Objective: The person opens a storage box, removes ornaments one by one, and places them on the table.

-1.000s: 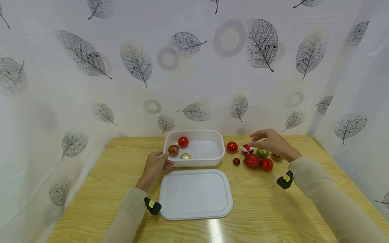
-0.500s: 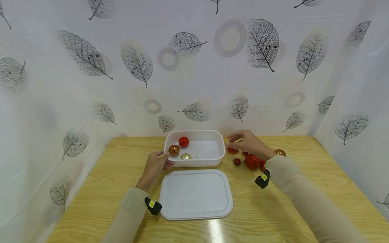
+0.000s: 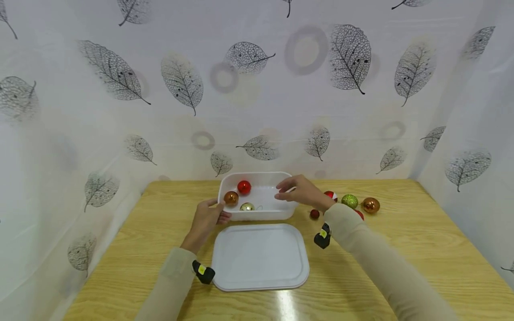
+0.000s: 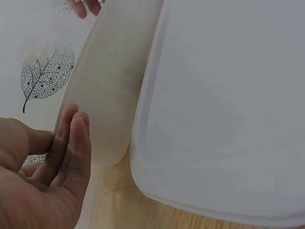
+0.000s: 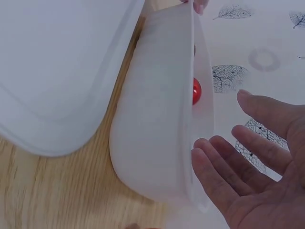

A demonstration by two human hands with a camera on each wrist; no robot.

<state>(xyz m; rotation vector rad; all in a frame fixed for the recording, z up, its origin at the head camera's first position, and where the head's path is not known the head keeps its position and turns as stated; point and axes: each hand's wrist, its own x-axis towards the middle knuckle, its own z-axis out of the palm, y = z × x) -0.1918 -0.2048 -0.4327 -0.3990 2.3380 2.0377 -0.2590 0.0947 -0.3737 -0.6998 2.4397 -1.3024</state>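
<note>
My left hand (image 3: 205,221) pinches the near left corner of a white plastic box (image 3: 261,216), thumb at the rim and fingers against the outer wall, as the left wrist view shows. Inside the box are a red bauble (image 3: 243,187), a copper bauble (image 3: 230,199) and a pale gold bauble (image 3: 246,207). Over the box's right end hovers my right hand (image 3: 302,191). Its fingers are spread with nothing between them in the right wrist view, fingertips beside the rim. In front of the box lies a white lid (image 3: 261,256).
Right of the box, partly behind my right arm, lie a small dark red bauble (image 3: 314,214), a red-and-white bauble (image 3: 331,195), a glittery green bauble (image 3: 350,201) and a copper bauble (image 3: 370,205). A leaf-print curtain (image 3: 257,111) hangs behind the wooden table (image 3: 152,249).
My right hand has moved left, from above the loose baubles to over the box's right end. The left hand keeps its grip on the box corner.
</note>
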